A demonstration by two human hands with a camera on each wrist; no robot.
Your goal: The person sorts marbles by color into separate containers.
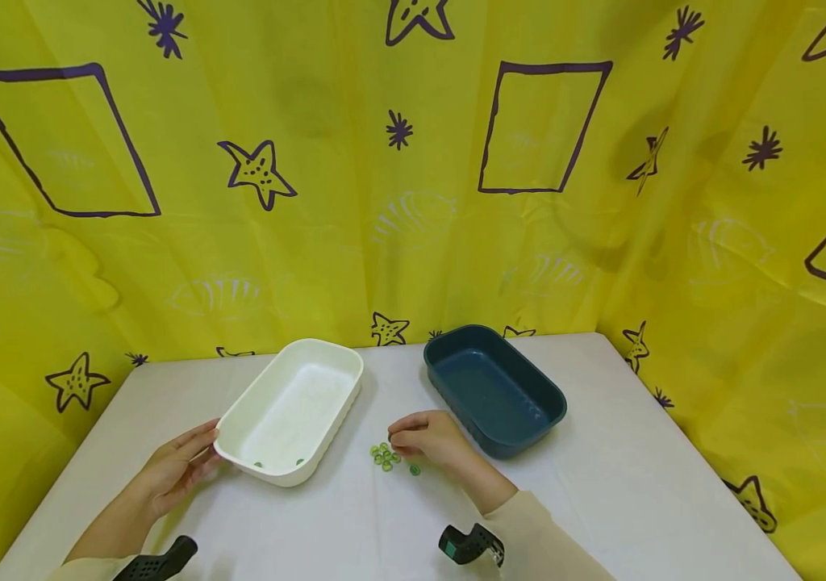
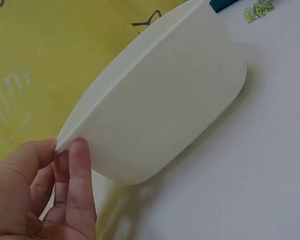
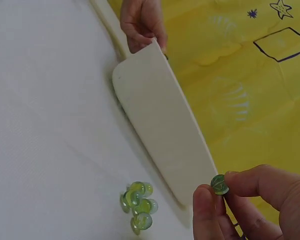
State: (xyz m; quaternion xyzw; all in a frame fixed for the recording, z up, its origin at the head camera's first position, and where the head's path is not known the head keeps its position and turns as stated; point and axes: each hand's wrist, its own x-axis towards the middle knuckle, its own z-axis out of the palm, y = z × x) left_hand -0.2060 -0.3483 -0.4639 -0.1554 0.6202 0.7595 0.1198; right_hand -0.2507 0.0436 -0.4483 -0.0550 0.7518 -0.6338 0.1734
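My left hand pinches the rim of a white rectangular tub at its near left corner, thumb above and fingers under the edge. Two small green marbles lie at the tub's near end. Between the thumb and fingers of my right hand is a dark green glass marble, plain in the right wrist view. Just below that hand, a cluster of light green glass marbles sits on the table. One darker green marble lies a little to the right of the cluster.
A dark blue tub stands on the right, its near side close to my right forearm. White cloth covers the table. Yellow patterned curtain hangs along the back and both sides.
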